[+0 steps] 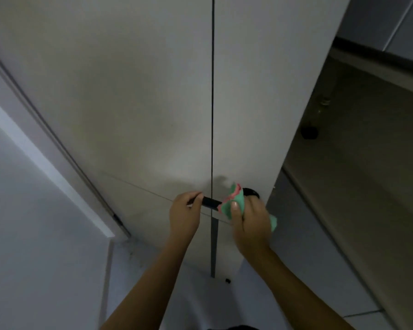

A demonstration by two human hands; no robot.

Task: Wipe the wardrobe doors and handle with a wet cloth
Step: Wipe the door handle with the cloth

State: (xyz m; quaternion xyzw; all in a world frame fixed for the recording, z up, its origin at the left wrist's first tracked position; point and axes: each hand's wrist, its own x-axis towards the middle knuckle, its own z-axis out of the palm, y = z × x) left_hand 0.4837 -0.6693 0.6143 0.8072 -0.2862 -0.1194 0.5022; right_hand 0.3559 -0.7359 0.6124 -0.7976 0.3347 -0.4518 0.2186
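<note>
**Handle wiping: both hands on the black bar**

The wardrobe doors (134, 96) fill the upper and central field of the head view, pale and flat, divided by a dark vertical seam (212, 91). The black handle (211, 202) lies at roughly 6 o'clock from the frame centre, crossing the seam near the lower part of the doors.

The left hand (185, 216) grips the 9 o'clock end of the handle, fingers curled over the bar from above. The right hand (249, 221) holds the cloth (233, 203), a green cloth with pink showing at its folds, bunched around the 3 o'clock portion of the handle. The thumb presses on the cloth's near face; a loose corner hangs out at the 4 o'clock side of the hand. The cloth is in contact with the handle. A short bare length of bar separates the two hands.

At 9 o'clock, a white door frame (57, 148) runs diagonally beside the wardrobe. At 3 o'clock, a dim floor (367, 186) carries a small dark object (309, 132), too blurred to identify.
</note>
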